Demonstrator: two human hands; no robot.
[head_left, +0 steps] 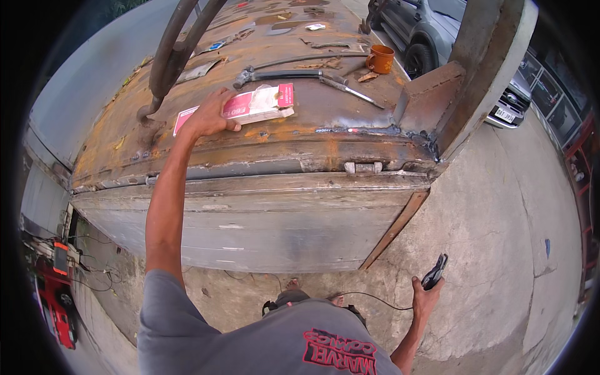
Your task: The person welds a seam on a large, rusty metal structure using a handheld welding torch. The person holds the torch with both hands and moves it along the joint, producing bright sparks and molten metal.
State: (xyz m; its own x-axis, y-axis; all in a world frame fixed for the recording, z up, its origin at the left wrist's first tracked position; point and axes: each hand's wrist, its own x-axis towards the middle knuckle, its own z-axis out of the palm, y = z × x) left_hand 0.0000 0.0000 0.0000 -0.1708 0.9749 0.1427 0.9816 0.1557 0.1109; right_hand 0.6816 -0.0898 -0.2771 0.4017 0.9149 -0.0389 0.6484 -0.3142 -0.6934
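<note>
My left hand (212,115) grips the left part of a long pink and white welding rod box (265,105), thumb on its near side. The box lies on a rusty metal bed (300,142), and its right end looks torn. Low at the right, out over the concrete, my right hand (426,299) is closed round a dark welding electrode holder (434,272). A black cable (378,300) runs from near that hand toward my feet. Just beyond the box lies a hammer (275,76), with a thin metal tool (353,92) at its right.
An orange mug (380,59) stands on the bed's far right. A bent pipe frame (178,53) rises at the left, and a thick steel post (484,69) at the right. The bed's side panel (269,225) drops before me. A grey vehicle (422,25) is parked beyond.
</note>
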